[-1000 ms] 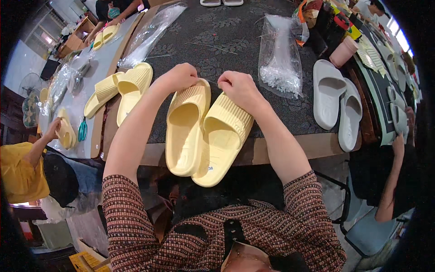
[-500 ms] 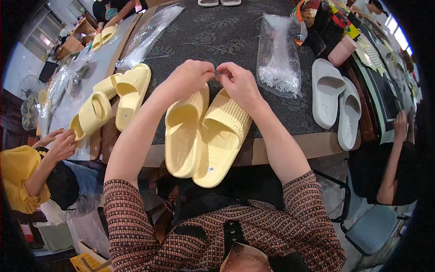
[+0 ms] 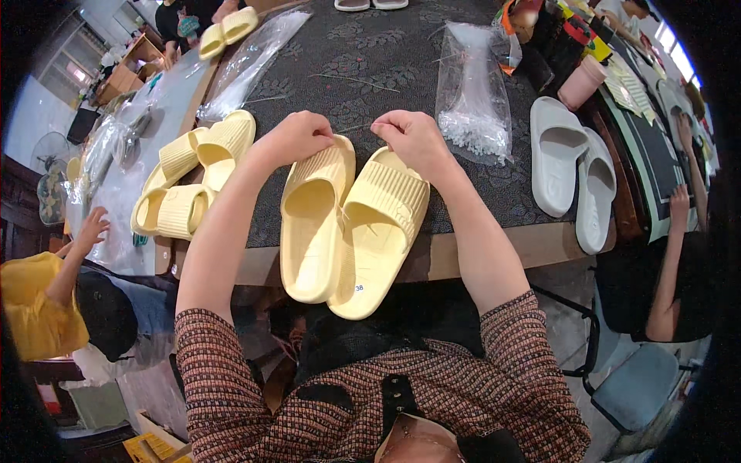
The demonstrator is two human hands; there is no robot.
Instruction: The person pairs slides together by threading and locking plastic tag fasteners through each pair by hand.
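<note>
A pair of pale yellow slide sandals lies in front of me, the left slide (image 3: 312, 224) overlapping the right slide (image 3: 378, 231) slightly. A small white sticker sits on the right one's footbed. My left hand (image 3: 297, 139) is closed in a pinch above the left slide's toe. Over the right slide's toe, my right hand (image 3: 417, 145) also pinches. Between their fingertips runs a faint thin strand (image 3: 353, 127), hard to make out against the dark tablecloth (image 3: 363, 69). Both toe ends are partly hidden by my hands.
Beyond my right hand lies a clear bag (image 3: 474, 92) of thin white plastic fasteners. Grey slides (image 3: 559, 154) stand at the right, a pink cup (image 3: 583, 82) behind them. More yellow slides (image 3: 176, 208) sit left of my forearm. Co-workers' arms (image 3: 670, 270) show at both sides.
My hands have moved apart from touching each other. The co-worker at left has let go of a yellow slide, which now rests beside the others. At the far left, another yellow pair has been lifted.
</note>
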